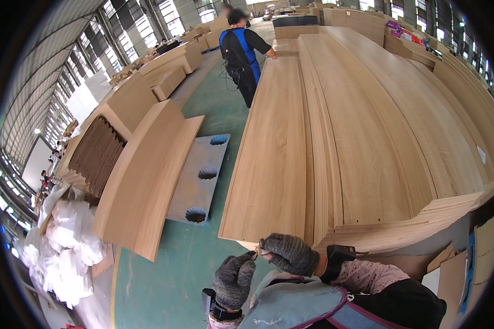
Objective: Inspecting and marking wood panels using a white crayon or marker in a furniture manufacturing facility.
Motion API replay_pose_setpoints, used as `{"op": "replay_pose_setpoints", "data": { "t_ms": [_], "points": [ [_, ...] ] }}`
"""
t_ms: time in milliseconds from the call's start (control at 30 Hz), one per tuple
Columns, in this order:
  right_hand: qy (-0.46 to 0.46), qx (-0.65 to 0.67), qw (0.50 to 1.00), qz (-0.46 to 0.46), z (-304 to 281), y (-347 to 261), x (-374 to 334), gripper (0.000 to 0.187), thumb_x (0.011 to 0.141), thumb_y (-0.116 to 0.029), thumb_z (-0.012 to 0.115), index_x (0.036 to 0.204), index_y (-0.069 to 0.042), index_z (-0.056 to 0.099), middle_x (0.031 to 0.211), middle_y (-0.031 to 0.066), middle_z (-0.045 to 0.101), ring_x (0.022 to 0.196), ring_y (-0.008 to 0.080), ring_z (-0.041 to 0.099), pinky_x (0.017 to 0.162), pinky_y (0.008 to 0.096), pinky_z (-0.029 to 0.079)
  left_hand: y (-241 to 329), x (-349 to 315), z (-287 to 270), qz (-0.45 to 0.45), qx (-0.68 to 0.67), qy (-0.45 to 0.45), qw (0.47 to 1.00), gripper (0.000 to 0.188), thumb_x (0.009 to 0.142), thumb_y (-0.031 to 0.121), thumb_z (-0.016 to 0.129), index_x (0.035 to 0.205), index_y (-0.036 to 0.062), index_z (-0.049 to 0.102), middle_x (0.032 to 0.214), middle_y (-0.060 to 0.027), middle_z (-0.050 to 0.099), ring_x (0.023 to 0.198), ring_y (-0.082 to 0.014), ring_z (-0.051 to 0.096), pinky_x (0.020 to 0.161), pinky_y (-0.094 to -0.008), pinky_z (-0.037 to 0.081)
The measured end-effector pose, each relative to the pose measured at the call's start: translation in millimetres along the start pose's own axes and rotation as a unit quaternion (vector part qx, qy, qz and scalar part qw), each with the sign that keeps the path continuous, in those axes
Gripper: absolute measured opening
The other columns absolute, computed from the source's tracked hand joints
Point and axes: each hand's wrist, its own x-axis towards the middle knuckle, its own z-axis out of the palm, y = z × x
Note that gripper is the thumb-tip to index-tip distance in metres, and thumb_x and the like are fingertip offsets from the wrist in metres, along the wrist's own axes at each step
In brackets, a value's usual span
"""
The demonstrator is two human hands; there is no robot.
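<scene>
My left hand [234,281], in a grey knit glove, is closed in a pinch in front of the near end of a long wood-grain panel [269,159]. Beside it my right hand [288,254], gloved alike, overlaps the panel's near edge with its fingertips drawn together. The fingertips of both hands nearly meet; anything between them is too small to name. Along its length the panel lies flat on a stack. At the far end a co-worker [241,52] in black and blue stands on the left side, one hand on the boards.
More long panels [362,126] are stacked to the right. On the left, a blue-grey plastic pallet [195,178] carries wood-grain boards [145,175]. White plastic wrap [71,249] is heaped beyond them. Cardboard pieces [450,282] stand at the lower right. The floor [164,290] is green.
</scene>
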Motion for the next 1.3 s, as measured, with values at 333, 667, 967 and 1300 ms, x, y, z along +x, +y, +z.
{"op": "replay_pose_setpoints", "data": {
  "t_ms": [333,667,967,1300],
  "points": [
    [0.02,-0.063,0.998,0.0,1,10,1,0.025,0.088,-0.013,0.063,0.11,-0.003,0.06,0.096,0.0157,0.063,0.086,0.0341,0.062,0.074,0.0416,0.05,-19,10,8,0.023,-0.042,0.02,0.999,0.025,0.081,0.008,0.072,0.105,0.0037,0.07,0.081,-0.014,0.066,0.075,-0.0291,0.062,0.067,-0.0372,0.05],
    [-0.008,-0.109,0.993,0.054,3,2,0,0.024,0.09,-0.013,0.062,0.111,-0.002,0.06,0.101,0.0179,0.062,0.094,0.036,0.061,0.081,0.0428,0.049,-21,10,7,0.032,0.006,0.028,0.999,0.029,0.078,0.009,0.074,0.105,0.0032,0.068,0.092,-0.0131,0.069,0.076,-0.029,0.061,0.069,-0.0379,0.05],
    [-0.003,-0.079,0.995,0.058,11,8,-1,0.021,0.092,-0.018,0.06,0.107,-0.002,0.061,0.094,0.0165,0.061,0.085,0.0343,0.061,0.074,0.0415,0.049,-28,4,9,0.013,0.033,0.042,0.998,0.036,0.075,0.013,0.076,0.109,0.0053,0.069,0.085,-0.0125,0.066,0.074,-0.0271,0.062,0.067,-0.0368,0.051],
    [-0.015,-0.101,0.993,0.059,9,8,-3,0.022,0.094,-0.018,0.057,0.109,-0.003,0.06,0.094,0.0157,0.06,0.084,0.0339,0.06,0.073,0.0417,0.048,-30,0,9,0.005,0.069,0.008,0.998,0.042,0.08,0.019,0.075,0.118,0.0063,0.064,0.088,-0.0135,0.065,0.079,-0.0296,0.064,0.069,-0.0376,0.052]
  ]
}}
